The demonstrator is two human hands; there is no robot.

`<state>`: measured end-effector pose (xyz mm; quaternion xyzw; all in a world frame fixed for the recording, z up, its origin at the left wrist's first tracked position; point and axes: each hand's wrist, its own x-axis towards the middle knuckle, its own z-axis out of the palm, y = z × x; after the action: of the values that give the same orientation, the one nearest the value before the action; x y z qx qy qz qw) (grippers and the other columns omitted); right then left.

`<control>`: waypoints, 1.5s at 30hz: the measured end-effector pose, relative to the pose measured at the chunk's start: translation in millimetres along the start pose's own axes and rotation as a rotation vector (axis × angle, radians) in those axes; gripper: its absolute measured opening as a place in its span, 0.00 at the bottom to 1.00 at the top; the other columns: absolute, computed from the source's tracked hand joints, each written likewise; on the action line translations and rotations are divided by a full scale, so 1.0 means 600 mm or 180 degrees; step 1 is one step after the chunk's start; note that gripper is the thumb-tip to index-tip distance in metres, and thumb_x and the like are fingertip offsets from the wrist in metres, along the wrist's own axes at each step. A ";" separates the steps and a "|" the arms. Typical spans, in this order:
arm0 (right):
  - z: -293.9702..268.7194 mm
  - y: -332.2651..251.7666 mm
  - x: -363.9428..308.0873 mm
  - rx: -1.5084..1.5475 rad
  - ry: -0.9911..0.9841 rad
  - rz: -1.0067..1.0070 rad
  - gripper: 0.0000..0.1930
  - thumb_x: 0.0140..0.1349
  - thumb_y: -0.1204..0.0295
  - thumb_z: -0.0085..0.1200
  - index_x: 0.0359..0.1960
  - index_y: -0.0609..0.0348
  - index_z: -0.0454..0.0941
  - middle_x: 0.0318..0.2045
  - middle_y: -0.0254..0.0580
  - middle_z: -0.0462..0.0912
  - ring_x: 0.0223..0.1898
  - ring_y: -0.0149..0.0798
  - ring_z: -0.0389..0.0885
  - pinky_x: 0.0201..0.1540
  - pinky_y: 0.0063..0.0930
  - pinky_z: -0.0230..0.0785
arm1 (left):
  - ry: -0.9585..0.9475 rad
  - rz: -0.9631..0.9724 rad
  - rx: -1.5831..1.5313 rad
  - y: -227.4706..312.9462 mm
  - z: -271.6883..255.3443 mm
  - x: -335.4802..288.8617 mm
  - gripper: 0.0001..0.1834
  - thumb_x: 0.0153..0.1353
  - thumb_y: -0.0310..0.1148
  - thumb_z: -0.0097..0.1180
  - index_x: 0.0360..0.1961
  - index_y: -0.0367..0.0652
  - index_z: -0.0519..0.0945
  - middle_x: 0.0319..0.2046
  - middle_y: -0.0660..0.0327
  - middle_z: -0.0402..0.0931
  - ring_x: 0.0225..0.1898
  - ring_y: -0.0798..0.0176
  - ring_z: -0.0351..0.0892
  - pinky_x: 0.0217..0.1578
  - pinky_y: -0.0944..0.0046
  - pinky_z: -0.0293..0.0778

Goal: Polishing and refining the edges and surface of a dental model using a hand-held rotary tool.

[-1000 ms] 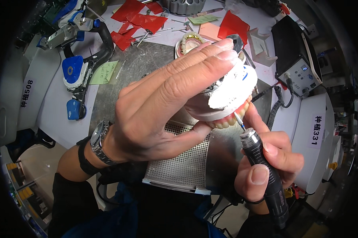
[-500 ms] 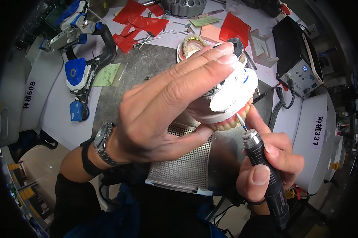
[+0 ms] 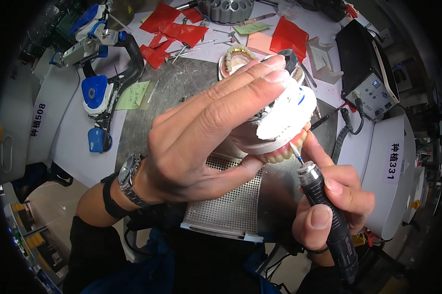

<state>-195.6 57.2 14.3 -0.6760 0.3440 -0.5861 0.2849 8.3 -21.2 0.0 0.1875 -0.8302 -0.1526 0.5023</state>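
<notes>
My left hand (image 3: 201,127) is closed round a white plaster dental model (image 3: 284,117), fingers over its top and thumb at its lower edge. A denture with pink gums and cream teeth (image 3: 278,156) shows along the model's near side. Between the fingers and thumb of my right hand (image 3: 346,196) is a black dental handpiece (image 3: 327,210). Its slim bur (image 3: 296,151), white-tipped with a blue band, meets the pink gum above the teeth. My right index finger reaches up beside the denture. Bright light washes out part of the plaster.
A perforated metal plate (image 3: 223,201) lies under my hands. Behind the model sits another cast with a row of teeth (image 3: 236,50). Red sheets (image 3: 289,38) and loose burs lie at the back. A black control box (image 3: 370,73) stands right; a blue-and-black articulator (image 3: 116,73) stands left.
The bur tip has shifted slightly left along the gum, and the model has tilted a little. Both grips stay the same. The control box display looks different.
</notes>
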 end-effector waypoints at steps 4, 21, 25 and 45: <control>-0.002 0.002 0.000 0.0086 -0.0037 -0.0072 0.16 0.65 0.64 0.52 0.47 0.59 0.63 0.34 0.52 0.75 0.51 0.66 0.79 0.60 0.62 0.68 | -0.0002 -0.0005 0.0012 -0.002 0.001 -0.001 0.46 0.42 0.17 0.69 0.65 0.31 0.61 0.60 0.28 0.64 0.63 0.36 0.68 0.61 0.47 0.69; -0.008 -0.002 0.000 0.0055 -0.0184 -0.0019 0.18 0.65 0.63 0.54 0.47 0.60 0.64 0.34 0.54 0.75 0.53 0.66 0.78 0.60 0.59 0.69 | 0.0008 0.0103 0.0018 -0.004 0.002 0.004 0.47 0.42 0.18 0.72 0.65 0.33 0.61 0.59 0.25 0.65 0.61 0.34 0.70 0.58 0.47 0.71; 0.003 -0.002 -0.001 0.0000 0.0126 0.0103 0.18 0.65 0.62 0.54 0.47 0.60 0.65 0.32 0.53 0.76 0.48 0.58 0.82 0.57 0.54 0.72 | -0.0010 0.0209 0.0123 -0.007 0.004 0.004 0.46 0.43 0.19 0.72 0.65 0.32 0.62 0.58 0.26 0.65 0.61 0.34 0.70 0.59 0.46 0.71; -0.012 -0.018 0.008 -0.0110 -0.0192 0.0372 0.16 0.66 0.64 0.53 0.47 0.60 0.65 0.32 0.52 0.75 0.51 0.60 0.80 0.59 0.52 0.71 | -0.0074 0.0520 0.0405 -0.011 0.000 0.011 0.46 0.44 0.20 0.73 0.63 0.31 0.60 0.59 0.30 0.67 0.60 0.32 0.71 0.60 0.41 0.69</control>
<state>-201.2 60.1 27.1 -0.6770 0.3842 -0.5418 0.3172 6.4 -29.9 1.9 0.1489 -0.8565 -0.0603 0.4904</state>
